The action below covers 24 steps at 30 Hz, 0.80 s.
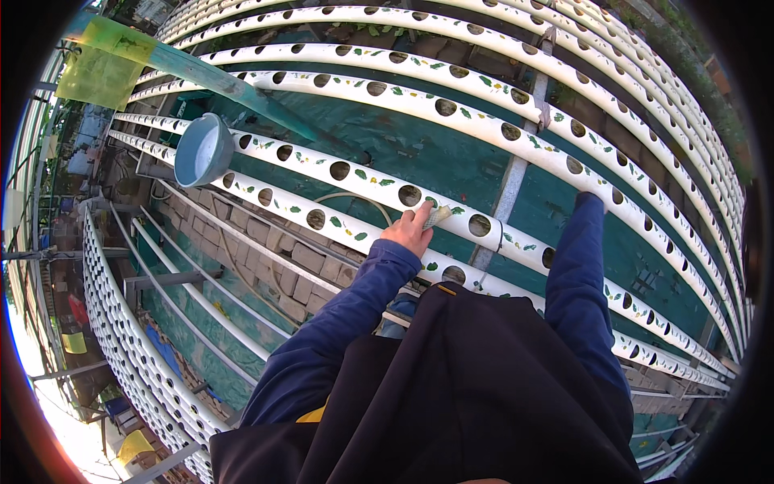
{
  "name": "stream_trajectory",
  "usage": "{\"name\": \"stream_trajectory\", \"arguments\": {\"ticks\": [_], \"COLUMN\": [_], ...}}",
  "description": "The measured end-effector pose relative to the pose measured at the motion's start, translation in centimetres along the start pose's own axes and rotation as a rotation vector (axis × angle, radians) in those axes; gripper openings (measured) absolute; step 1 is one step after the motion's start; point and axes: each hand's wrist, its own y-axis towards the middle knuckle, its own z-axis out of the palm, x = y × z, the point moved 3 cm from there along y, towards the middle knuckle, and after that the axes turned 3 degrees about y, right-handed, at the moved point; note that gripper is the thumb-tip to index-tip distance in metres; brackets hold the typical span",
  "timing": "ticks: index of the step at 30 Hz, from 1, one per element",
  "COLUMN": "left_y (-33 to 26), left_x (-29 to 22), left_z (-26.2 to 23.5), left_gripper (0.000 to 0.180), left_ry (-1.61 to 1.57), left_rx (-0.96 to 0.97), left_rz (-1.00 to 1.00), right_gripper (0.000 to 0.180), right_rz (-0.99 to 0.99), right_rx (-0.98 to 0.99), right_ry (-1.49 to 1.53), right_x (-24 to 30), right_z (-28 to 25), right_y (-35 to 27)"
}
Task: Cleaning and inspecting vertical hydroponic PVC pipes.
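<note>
My left hand (pixel 408 232) is closed round a pale, textured cloth (pixel 438 216) and rests on a white pipe (pixel 367 179) between two of its round holes. Small green and yellow leaf shapes dot the pipe's surface. My right arm (pixel 577 258), in a blue sleeve, stretches forward to the white pipe farther away (pixel 476 121). Its dark cuff end (pixel 588 198) meets that pipe beside a hole, and the fingers of the right hand do not show.
A blue-grey bucket (pixel 185 153) stands on the near pipes at the left. Several rows of holed white pipes run across, over green sheeting (pixel 403 105). A slanted greenish pole (pixel 218 81) carries a yellow sheet (pixel 101 68). Paving bricks (pixel 302 256) lie below.
</note>
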Motion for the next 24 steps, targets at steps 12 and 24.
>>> {"name": "stream_trajectory", "arguments": {"ticks": [12,24], "left_y": [0.1,0.0], "left_x": [-0.2,-0.2], "left_z": [0.8,0.4], "left_gripper": [0.048,0.051], "left_ry": [-0.016,0.0], "left_rx": [0.044,0.042], "left_rz": [0.004,0.004], "right_gripper": [0.025,0.027], "right_rz": [-0.084,-1.529], "right_rx": [-0.053,-0.029], "right_ry": [-0.124,-1.643], "right_x": [-9.2,-5.6], "right_z": [7.9,13.4], "right_y": [-11.7,-20.4]}}
